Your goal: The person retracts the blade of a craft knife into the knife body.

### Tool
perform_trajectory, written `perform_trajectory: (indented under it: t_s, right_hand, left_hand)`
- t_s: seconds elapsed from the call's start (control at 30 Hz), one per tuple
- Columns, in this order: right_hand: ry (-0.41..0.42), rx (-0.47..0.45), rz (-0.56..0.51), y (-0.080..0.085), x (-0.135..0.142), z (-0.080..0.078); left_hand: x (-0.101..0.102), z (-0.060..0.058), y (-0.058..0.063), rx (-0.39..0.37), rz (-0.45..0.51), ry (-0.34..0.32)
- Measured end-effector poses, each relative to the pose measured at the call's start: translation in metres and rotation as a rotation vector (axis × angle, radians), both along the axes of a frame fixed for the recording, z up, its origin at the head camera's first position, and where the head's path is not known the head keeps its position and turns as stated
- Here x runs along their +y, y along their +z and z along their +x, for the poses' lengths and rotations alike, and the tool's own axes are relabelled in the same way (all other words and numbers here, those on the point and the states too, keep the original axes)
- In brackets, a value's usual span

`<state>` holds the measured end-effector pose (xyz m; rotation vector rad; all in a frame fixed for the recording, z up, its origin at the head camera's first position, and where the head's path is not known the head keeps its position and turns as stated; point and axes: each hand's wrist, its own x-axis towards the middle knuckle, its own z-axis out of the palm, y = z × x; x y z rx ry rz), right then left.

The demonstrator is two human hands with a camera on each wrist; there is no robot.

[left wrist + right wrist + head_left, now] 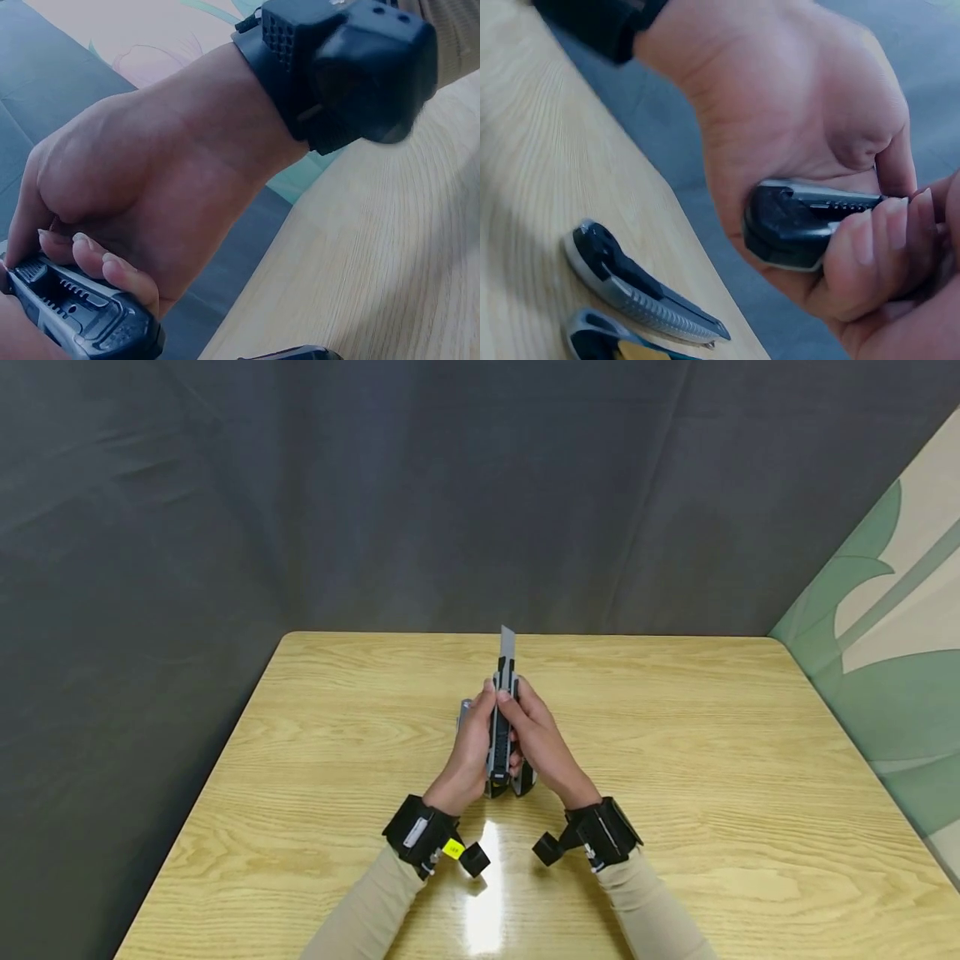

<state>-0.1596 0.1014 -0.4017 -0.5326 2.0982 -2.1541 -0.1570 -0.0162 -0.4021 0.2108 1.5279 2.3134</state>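
Observation:
Both hands grip one black and grey utility knife [501, 735], its blade [507, 643] out and pointing toward the far edge. My left hand [469, 747] has its fingers curled round the left side of the handle, thumb near the front. From the other side my right hand [547, 745] holds it, thumb on top close to the slider. The handle's butt end [780, 232] shows in the right wrist view, with curled fingers beside it. Below the hands, a second grey and black utility knife [641, 292] lies on the table beside another with a yellow part [641, 351].
The wooden table [300, 760] runs under both arms. A small grey-blue end of an object [464, 710] shows beyond the left hand. Dark cloth [465, 493] hangs behind the table, and a green and cream patterned cloth [900, 677] lies along the right.

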Motion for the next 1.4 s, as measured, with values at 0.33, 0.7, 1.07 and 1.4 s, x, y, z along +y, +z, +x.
perform_trajectory:
  t_s: [0.33, 0.7, 1.07, 1.4]
  right_hand:
    - [0.055, 0.030, 0.012, -0.0026, 0.0020, 0.0009]
    - [0.095, 0.040, 0.081, -0.0021, 0.0069, 0.0003]
    - [0.118, 0.012, 0.088, -0.0049, 0.0066, 0.0013]
    - [0.168, -0.020, 0.057, -0.0036, 0.0089, -0.0005]
  left_hand:
    - [-0.0008, 0.0017, -0.0015, 0.012, 0.021, -0.004]
    - [-0.0012, 0.0042, -0.0011, 0.007, -0.005, 0.018]
    - [-0.0038, 0.0027, -0.0030, -0.008, -0.003, 0.016]
    - [-0.0048, 0.0019, -0.0026, -0.020, 0.022, -0.007]
